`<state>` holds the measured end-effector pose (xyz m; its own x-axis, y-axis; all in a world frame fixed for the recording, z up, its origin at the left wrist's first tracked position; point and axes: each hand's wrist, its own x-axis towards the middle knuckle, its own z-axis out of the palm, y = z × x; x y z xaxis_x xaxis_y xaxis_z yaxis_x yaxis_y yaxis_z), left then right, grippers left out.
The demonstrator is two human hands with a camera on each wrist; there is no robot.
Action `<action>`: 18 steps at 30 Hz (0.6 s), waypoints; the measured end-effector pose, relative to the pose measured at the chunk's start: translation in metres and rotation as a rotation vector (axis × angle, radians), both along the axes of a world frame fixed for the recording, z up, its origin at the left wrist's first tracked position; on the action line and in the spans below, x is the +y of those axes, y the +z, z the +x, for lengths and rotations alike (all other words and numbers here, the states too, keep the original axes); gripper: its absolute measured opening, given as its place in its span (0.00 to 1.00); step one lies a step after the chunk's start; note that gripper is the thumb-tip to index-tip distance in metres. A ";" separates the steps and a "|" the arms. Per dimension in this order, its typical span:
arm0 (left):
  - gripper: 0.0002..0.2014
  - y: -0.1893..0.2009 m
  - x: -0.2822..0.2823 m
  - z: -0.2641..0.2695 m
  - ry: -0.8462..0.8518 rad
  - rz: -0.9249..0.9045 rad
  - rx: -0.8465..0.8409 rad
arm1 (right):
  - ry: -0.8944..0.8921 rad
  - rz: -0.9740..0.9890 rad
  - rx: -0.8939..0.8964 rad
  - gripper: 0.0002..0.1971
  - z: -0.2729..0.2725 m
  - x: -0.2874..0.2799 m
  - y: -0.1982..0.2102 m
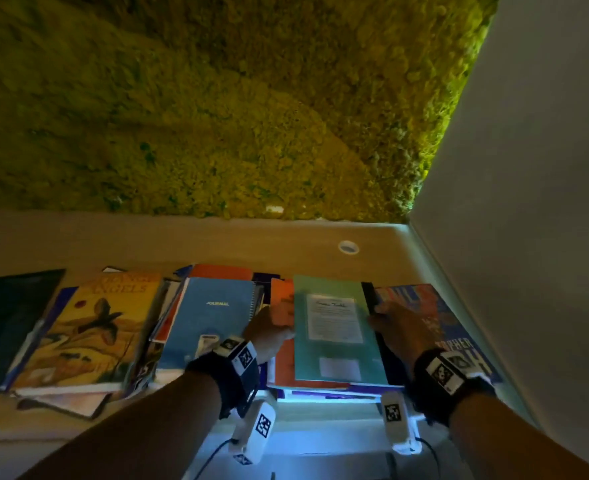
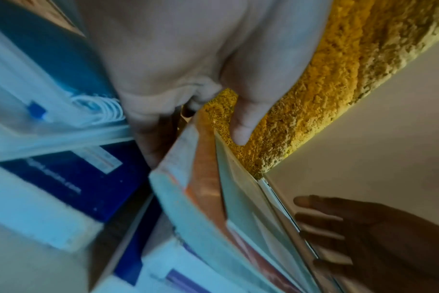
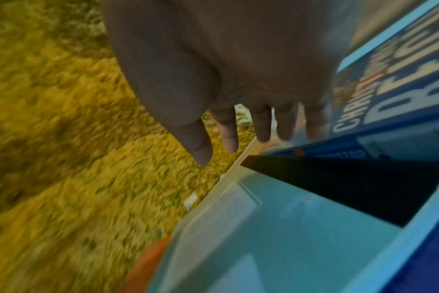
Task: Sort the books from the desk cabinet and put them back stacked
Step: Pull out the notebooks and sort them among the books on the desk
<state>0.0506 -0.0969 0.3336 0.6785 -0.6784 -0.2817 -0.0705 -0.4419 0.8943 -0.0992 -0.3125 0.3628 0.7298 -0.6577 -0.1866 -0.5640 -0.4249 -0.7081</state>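
**Teal book steadied on the stack**

The thin teal softcover book with a white label (image 1: 334, 327) lies on a flat orange book (image 1: 282, 362) on the pale table (image 1: 147, 244). The left hand (image 1: 269, 327) clasps both at their left edge, thumb above. The right hand (image 1: 400, 327) touches the teal book's right edge with its fingers straight and spread. A blue spiral-bound journal (image 1: 213, 317) lies just to the left.

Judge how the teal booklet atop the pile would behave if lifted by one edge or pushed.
Probably floppy: the teal booklet looks thin and soft-covered, so it would likely sag. Probably light for its area, being so thin. Its smooth cover may slide over the orange book beneath if pushed.
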 end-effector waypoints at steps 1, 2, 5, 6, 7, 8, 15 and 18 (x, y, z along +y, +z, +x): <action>0.11 -0.021 -0.005 0.008 0.011 0.020 -0.021 | 0.058 -0.117 0.017 0.15 0.001 -0.001 -0.007; 0.10 -0.034 -0.007 0.012 0.026 0.036 -0.038 | 0.107 -0.171 0.002 0.15 0.004 -0.002 -0.017; 0.16 -0.054 -0.008 0.013 0.109 0.003 -0.037 | 0.303 -0.231 -0.013 0.17 0.015 0.013 -0.032; 0.15 -0.041 -0.005 0.006 0.137 -0.012 -0.055 | 0.387 -0.237 0.021 0.21 0.019 0.020 -0.036; 0.13 -0.024 -0.002 -0.003 0.156 -0.027 -0.082 | 0.462 -0.244 0.073 0.27 0.022 0.027 -0.038; 0.11 -0.003 0.002 -0.013 0.179 -0.049 -0.069 | 0.509 -0.233 0.104 0.33 0.025 0.032 -0.039; 0.09 0.020 0.009 -0.005 0.160 0.000 0.099 | 0.468 -0.186 0.115 0.22 0.029 0.033 -0.044; 0.11 0.014 0.013 0.012 0.175 0.020 0.175 | 0.455 -0.165 0.109 0.19 0.031 0.030 -0.049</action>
